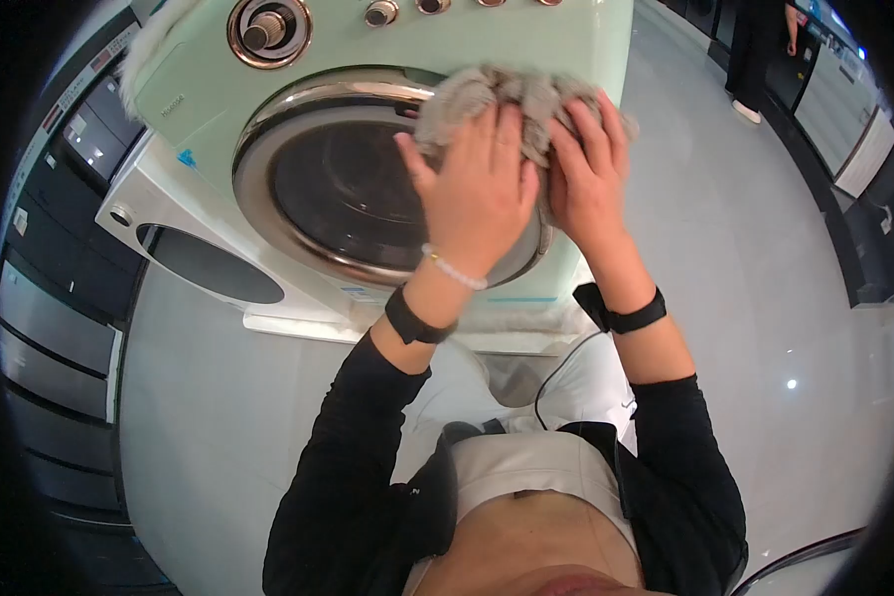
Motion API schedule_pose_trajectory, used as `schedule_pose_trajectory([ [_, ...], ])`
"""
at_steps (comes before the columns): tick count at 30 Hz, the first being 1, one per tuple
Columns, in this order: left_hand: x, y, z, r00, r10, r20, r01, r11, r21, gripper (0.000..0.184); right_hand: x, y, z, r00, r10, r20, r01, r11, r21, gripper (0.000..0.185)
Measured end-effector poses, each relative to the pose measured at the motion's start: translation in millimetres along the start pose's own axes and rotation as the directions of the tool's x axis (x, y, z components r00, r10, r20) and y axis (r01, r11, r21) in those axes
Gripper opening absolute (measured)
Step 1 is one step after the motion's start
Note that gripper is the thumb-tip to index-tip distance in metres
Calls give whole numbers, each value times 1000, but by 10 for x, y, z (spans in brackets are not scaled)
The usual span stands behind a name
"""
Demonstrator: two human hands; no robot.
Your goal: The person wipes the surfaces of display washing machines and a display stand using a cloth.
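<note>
A crumpled grey-brown cloth (536,97) lies against the upper right of the round door (348,184) on a pale green washing machine (368,50). My left hand (477,189) presses on the cloth's left part, its thumb apart from the other fingers and lying over the door's rim. On the cloth's right part rests my right hand (591,174), with its fingers spread over the fabric. Both palms face the machine. A beaded bracelet and a black band are on my left wrist, another black band on my right.
Knobs (380,12) line the machine's top. A white machine (209,253) with an oval dark opening stands at the left. Dark cabinets (70,219) run along the left edge. Another person (750,60) stands at the upper right. A black cable (805,551) crosses the lower right.
</note>
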State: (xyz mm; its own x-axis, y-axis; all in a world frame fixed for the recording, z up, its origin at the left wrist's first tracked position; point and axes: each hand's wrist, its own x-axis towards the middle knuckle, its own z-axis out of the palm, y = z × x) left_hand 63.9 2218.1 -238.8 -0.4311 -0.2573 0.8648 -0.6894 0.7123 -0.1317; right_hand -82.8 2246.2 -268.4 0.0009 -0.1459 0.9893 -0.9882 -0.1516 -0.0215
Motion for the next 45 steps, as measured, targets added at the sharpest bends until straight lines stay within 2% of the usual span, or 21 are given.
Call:
schedule_pose_trajectory([
  [2, -35, 93, 25, 999, 39, 11, -38, 999, -13, 54, -149, 55, -17, 998, 12, -66, -15, 999, -48, 40],
  [5, -14, 56, -17, 997, 64, 50, -61, 996, -60, 57, 33, -48, -106, 1000, 15, -8, -16, 990, -142, 35],
  [8, 194, -150, -110, 1000, -12, -22, 11, 999, -47, 62, 420, -86, -50, 996, -66, 57, 76, 977, -198, 38],
  [11, 369, -297, -150, 989, -110, -98, 118, 990, 79, 68, 695, -242, -3, 989, -118, 93, 132, 977, -170, 42],
  [12, 361, -269, -127, 987, -143, -79, 147, 988, 51, 70, 690, -167, 38, 987, -134, 90, 147, 977, -152, 45],
  [15, 355, -103, -81, 984, -179, -11, 177, 980, -86, 70, 531, -36, 53, 998, -37, 43, 44, 983, -178, 44],
  [16, 330, -66, -4, 990, -123, -62, 114, 984, -137, 68, 418, 38, 61, 999, -49, -11, 47, 989, -143, 47],
  [19, 294, 82, 33, 999, -18, 29, 21, 994, -109, 66, 176, 24, 41, 996, 84, -39, -86, 993, -76, 52],
  [23, 288, -128, -22, 998, 38, 51, -26, 976, -215, 64, 257, -202, -84, 982, 170, 81, -165, 984, -65, 51],
  [26, 334, -273, -170, 998, -30, 48, 37, 986, -164, 64, 471, -435, -171, 956, 159, 245, -127, 982, -141, 54],
  [30, 346, -463, -240, 997, -77, 3, 77, 993, -86, 59, 587, -589, -60, 957, 116, 267, -79, 986, -144, 63],
  [34, 327, -587, -234, 993, -108, -36, 108, 994, -7, 60, 719, -696, -5, 962, 76, 261, -40, 989, -140, 61],
  [37, 298, -583, -227, 987, -155, -36, 150, 981, -120, 61, 824, -633, -210, 955, 17, 295, -4, 999, -44, 56],
  [38, 283, -574, -198, 985, -167, -39, 161, 979, -123, 64, 841, -503, -233, 988, -15, 155, 9, 999, 40, 48],
  [41, 275, -559, -137, 982, -172, -73, 163, 980, -117, 65, 1051, -302, -290, 953, 271, -133, -251, 956, 150, 40],
  [45, 273, -552, -119, 980, -173, -94, 160, 979, -130, 64, 1308, -111, -198, 989, 107, -105, -102, 993, 54, 27],
])
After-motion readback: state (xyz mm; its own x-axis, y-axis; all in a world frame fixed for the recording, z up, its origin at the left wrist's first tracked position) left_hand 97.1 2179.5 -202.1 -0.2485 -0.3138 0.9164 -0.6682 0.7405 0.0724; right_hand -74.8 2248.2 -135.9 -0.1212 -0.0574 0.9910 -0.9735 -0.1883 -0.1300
